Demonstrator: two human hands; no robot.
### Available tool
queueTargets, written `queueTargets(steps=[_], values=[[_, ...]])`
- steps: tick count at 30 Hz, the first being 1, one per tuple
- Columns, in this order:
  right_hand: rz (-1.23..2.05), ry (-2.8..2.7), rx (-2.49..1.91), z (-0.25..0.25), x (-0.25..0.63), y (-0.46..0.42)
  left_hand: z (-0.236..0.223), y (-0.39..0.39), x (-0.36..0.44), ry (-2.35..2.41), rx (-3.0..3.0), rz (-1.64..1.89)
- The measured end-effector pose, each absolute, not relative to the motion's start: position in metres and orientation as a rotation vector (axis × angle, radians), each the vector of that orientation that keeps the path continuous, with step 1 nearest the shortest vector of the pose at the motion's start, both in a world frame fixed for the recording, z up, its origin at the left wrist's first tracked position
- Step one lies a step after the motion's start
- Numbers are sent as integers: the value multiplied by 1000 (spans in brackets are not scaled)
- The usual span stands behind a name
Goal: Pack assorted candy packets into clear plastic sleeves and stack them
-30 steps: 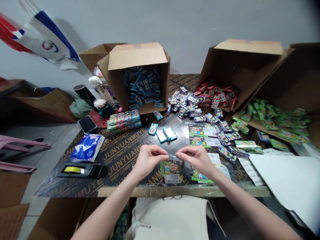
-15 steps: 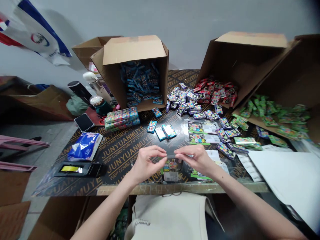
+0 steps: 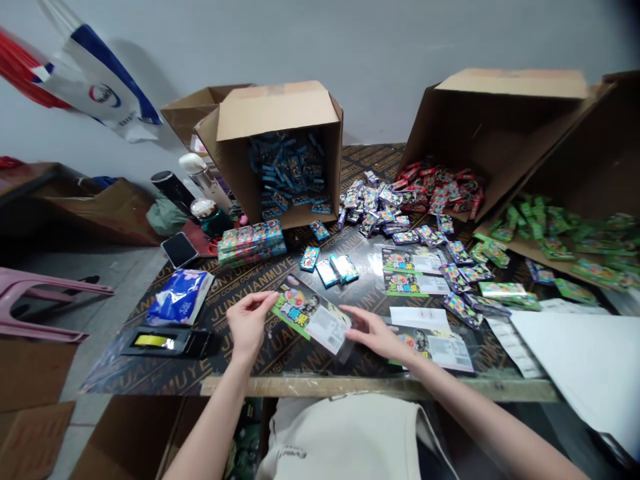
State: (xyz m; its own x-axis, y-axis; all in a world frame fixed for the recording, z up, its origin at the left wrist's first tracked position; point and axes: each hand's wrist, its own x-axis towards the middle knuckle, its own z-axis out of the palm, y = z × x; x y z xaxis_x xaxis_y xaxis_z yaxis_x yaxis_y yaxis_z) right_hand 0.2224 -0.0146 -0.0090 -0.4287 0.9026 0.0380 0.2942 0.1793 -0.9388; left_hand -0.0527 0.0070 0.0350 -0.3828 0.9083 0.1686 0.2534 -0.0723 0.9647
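Note:
My left hand (image 3: 247, 321) pinches the upper left corner of a clear packet with a green printed card (image 3: 311, 315), holding it slanted just above the dark table (image 3: 235, 300). My right hand (image 3: 376, 333) touches the packet's lower right end with loosely curved fingers. More flat green card packets (image 3: 413, 272) lie to the right of my hands. Three small blue packs (image 3: 330, 267) lie just beyond the held packet.
An open box of blue packs (image 3: 287, 150) stands at the back. Tipped boxes spill red packs (image 3: 440, 190) and green packs (image 3: 560, 233); purple packs (image 3: 375, 207) are heaped between. A tissue pack (image 3: 177, 297), black tape holder (image 3: 167, 341), phone (image 3: 179, 249), flasks and white sheets (image 3: 575, 357) also sit here.
The packet was held upright between both hands' pinched fingers near the table edge. Now it is turned slantwise and moved left, away from me; my right hand's pinch has loosened.

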Motion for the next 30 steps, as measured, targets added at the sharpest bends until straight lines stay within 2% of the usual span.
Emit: queueTargets(steps=[3,5,7,10,12,14,21,30], values=[[910,-1909,-1210,-15,231,35,13,-1,-85,1887,1192,1388],[727,-2071,-1282,-13,240,75,7,-10,-96,2121,1419,1170],[714,-2272,-1312,-13,248,110,8,-18,-93,2186,1803,900],[796,-2440,-1212,-19,252,135,14,-24,-69,1698,2306,433],[800,-2415,-1143,-26,255,134,16,-24,-49,1337,2410,173],[764,-2347,-1137,-29,261,121,14,-21,-33,1204,2429,64],[510,-2044,-1263,5,267,40,14,1,-14,1368,2387,337],[476,-2532,-1199,42,227,0,26,1,10,1285,2366,490]])
